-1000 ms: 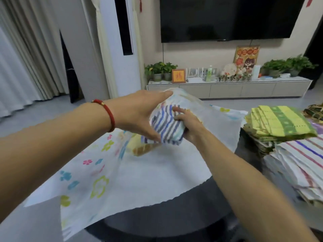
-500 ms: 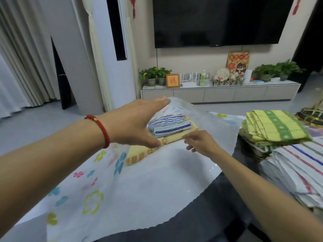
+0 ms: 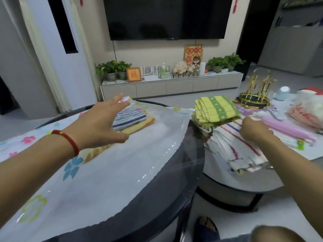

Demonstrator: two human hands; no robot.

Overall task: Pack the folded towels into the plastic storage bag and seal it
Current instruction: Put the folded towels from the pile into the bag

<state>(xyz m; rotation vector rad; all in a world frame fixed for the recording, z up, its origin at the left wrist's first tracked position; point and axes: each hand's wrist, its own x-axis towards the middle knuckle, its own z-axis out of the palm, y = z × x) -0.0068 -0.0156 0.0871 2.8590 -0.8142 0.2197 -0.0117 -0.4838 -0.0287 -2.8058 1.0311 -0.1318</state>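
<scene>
A large clear plastic storage bag (image 3: 108,168) with a flower print lies spread over a dark round table. Inside it a blue striped folded towel (image 3: 129,117) rests on a yellow folded towel (image 3: 139,125). My left hand (image 3: 103,124) is spread open at the bag's mouth, fingers straight, thumb down near the towels. To the right my right hand (image 3: 253,130) has its fingers curled onto the top of a white striped towel stack (image 3: 232,147). A yellow-green folded towel (image 3: 216,109) tops another stack behind it.
A pink bar-like object (image 3: 288,130) lies on the white round table (image 3: 244,182) at right, beside a gold rack (image 3: 255,96) and crumpled plastic bags (image 3: 307,110). A TV cabinet (image 3: 171,84) stands behind. My sandalled foot (image 3: 206,227) shows below, between the tables.
My right hand let go of the blue striped towel inside the bag, drew out and crossed right to the white striped stack. My left hand stays at the bag's mouth.
</scene>
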